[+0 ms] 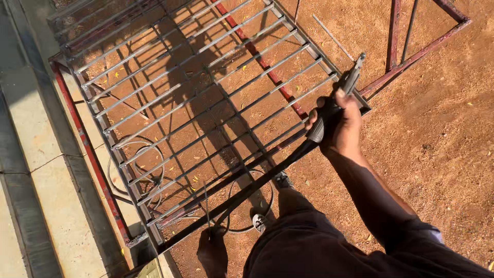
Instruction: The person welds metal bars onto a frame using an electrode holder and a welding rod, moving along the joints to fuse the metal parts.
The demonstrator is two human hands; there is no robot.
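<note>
Metal grille (206, 98), grey bars in a frame, is laid flat on red stands over bare earth. Welding holder (337, 98) is gripped in the closed right hand (342, 123) at the far edge. Left hand (212, 252) is lowered; its grip cannot be told. Bars appear assembled; finish is unjudgeable.

Your right hand (340, 121) is reaching forward on a nearly straight arm, its fingers curling tight around a handle, knuckles turned up and to the left. Your left hand (212, 250) is hanging low near the bottom edge, in shadow, its fingers too dark to read.
</note>
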